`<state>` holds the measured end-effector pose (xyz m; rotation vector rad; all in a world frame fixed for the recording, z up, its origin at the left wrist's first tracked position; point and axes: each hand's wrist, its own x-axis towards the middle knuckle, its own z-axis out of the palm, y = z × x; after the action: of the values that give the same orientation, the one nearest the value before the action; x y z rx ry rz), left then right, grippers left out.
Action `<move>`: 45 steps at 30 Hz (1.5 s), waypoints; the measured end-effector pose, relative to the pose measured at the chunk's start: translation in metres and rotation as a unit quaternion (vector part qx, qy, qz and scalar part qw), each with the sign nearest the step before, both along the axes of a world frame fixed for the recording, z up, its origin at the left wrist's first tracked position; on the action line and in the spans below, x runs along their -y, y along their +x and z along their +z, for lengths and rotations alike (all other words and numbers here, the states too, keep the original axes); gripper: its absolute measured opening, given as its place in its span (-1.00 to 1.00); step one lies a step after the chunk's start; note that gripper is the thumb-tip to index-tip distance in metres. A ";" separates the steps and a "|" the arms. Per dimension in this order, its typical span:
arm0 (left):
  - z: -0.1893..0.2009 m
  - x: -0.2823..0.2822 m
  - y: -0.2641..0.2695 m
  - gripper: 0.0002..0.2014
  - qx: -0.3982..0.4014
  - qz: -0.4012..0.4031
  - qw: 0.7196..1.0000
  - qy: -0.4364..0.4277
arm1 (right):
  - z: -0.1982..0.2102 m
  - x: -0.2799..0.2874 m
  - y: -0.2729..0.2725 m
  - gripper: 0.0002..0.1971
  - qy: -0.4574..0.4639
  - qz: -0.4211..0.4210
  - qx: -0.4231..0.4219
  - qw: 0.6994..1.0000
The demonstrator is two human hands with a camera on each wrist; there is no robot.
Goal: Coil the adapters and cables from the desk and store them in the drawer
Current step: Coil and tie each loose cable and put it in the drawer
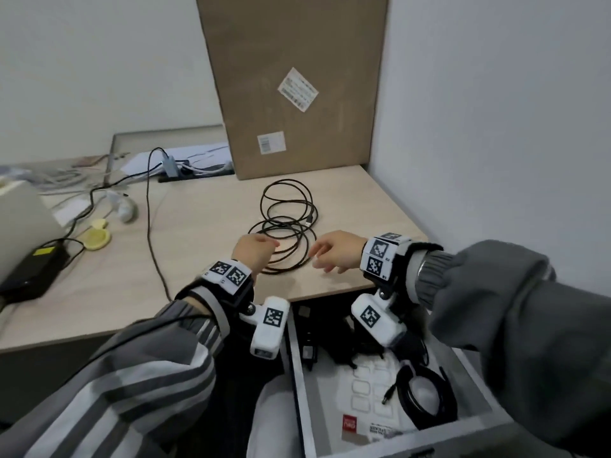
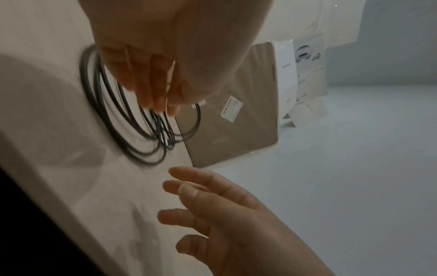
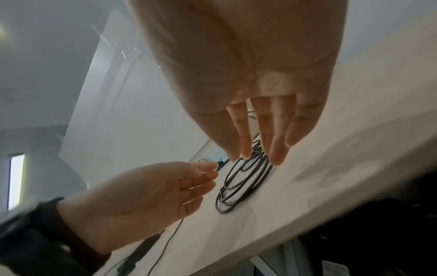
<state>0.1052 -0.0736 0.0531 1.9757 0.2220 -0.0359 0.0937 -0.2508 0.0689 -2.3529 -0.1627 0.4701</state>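
Reaching out with the left hand (image 1: 253, 251) and the right hand (image 1: 337, 251), one on each side of a black cable (image 1: 287, 223). Lying on the desk (image 1: 211, 259) in big loose loops, close to the front edge and just in front of a tall cardboard box (image 1: 297, 77). Too wide and floppy to put away like this, so probably about to be gathered into a smaller ring.

Left fingers (image 2: 153, 93) straight and close together, pointing down at the near left side of the loops. Holding nothing. Hard to tell if touching the cable or just above it. Right fingers (image 3: 276, 142) straight and a little apart, also holding nothing, tips close to the near right side of the loops. Good spots for scooping the loops in from both sides at once.

A small plug (image 1: 309, 222) sticking out on the far right of the loops. Likely to swing loose or catch on something when lifted, so best tucked in.

Down below the desk edge, right under the hands, the drawer (image 1: 476, 368) pulled open. Already inside: another black wire (image 1: 426, 401) wound in a neat ring, plus some dark things hard to make out. Open and close by, so only a short drop down for this cable.

Far left on the desk, a black power block (image 1: 33, 272) with its own wire, well apart from the hands. Maybe next in line.
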 end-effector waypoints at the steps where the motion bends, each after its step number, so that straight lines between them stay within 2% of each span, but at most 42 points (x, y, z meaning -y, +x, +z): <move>1: -0.001 -0.010 0.006 -0.79 -0.006 0.018 1.000 0.021 | 0.001 -0.012 0.008 -0.63 -0.029 0.031 -0.003 0.999; 4: -0.005 -0.028 0.020 -0.74 -0.061 0.012 0.995 0.073 | -0.002 -0.043 0.031 -0.37 -0.110 0.107 -0.033 0.988; 7: -0.008 -0.033 0.031 -0.75 -0.105 -0.034 0.990 0.092 | -0.004 -0.063 0.048 -0.29 -0.204 0.150 -0.038 0.967; 9: -0.010 -0.034 0.039 -0.83 -0.110 -0.037 0.992 0.053 | -0.003 -0.065 0.058 -0.34 -0.277 0.166 -0.006 0.946; 11: -0.011 -0.035 0.045 -0.95 -0.129 -0.049 0.990 -0.001 | -0.003 -0.057 0.067 -0.46 -0.366 0.187 0.031 0.911; 12: -0.010 -0.034 0.047 -0.92 -0.144 -0.062 0.987 -0.031 | -0.002 -0.051 0.071 -0.53 -0.400 0.197 0.033 0.895; 13: -0.007 -0.033 0.047 -0.90 -0.149 -0.075 0.984 -0.054 | -0.001 -0.044 0.075 -0.63 -0.409 0.194 0.027 0.891; 15: -0.002 -0.031 0.051 -0.89 -0.133 -0.092 0.985 -0.062 | 0.006 -0.024 0.080 -0.87 -0.382 0.173 0.007 0.908; 17: 0.002 -0.030 0.058 -0.89 -0.099 -0.082 0.990 -0.053 | 0.015 -0.002 0.082 -0.78 -0.345 0.140 0.014 0.928; 20: 0.002 -0.027 0.077 -0.85 -0.065 -0.033 0.997 -0.039 | 0.028 0.034 0.090 -0.82 -0.247 0.061 0.050 0.966; 23: 0.003 -0.017 0.091 -0.82 -0.058 -0.027 0.997 -0.031 | 0.041 0.064 0.094 -0.87 -0.140 -0.028 0.124 0.982; 26: 0.002 -0.001 0.103 -0.77 -0.067 -0.050 0.996 0.008 | 0.049 0.085 0.095 -0.92 -0.043 -0.109 0.198 0.973; 29: 0.001 0.019 0.111 -0.73 -0.090 -0.076 0.993 -0.007 | 0.058 0.097 0.096 -0.92 0.018 -0.169 0.245 0.954; 32: 0.001 0.041 0.118 -0.51 -0.084 -0.090 0.991 -0.049 | 0.069 0.101 0.095 -0.90 0.081 -0.205 0.287 0.932; 35: 0.007 0.061 0.124 -0.27 -0.080 -0.119 0.986 -0.087 | 0.079 0.102 0.094 -0.87 0.142 -0.235 0.294 0.916; 37: 0.013 0.072 0.126 -0.20 -0.061 -0.142 0.983 -0.095 | 0.083 0.101 0.093 -0.88 0.164 -0.238 0.291 0.912; 39: 0.021 0.083 0.125 -0.26 -0.031 -0.162 0.982 -0.096 | 0.086 0.100 0.091 -0.83 0.186 -0.230 0.292 0.909; 42: 0.038 0.098 0.121 -0.55 -0.006 -0.205 0.967 -0.148 | 0.090 0.097 0.088 -0.76 0.237 -0.221 0.289 0.901; 45: 0.052 0.103 0.119 -0.75 -0.049 -0.178 0.953 -0.242 | 0.092 0.096 0.086 -0.74 0.244 -0.224 0.284 0.900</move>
<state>0.2246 -0.1770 0.1050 1.5008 -0.0805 -0.3872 0.1797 -0.3468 0.1611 -1.8771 0.0028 -0.4491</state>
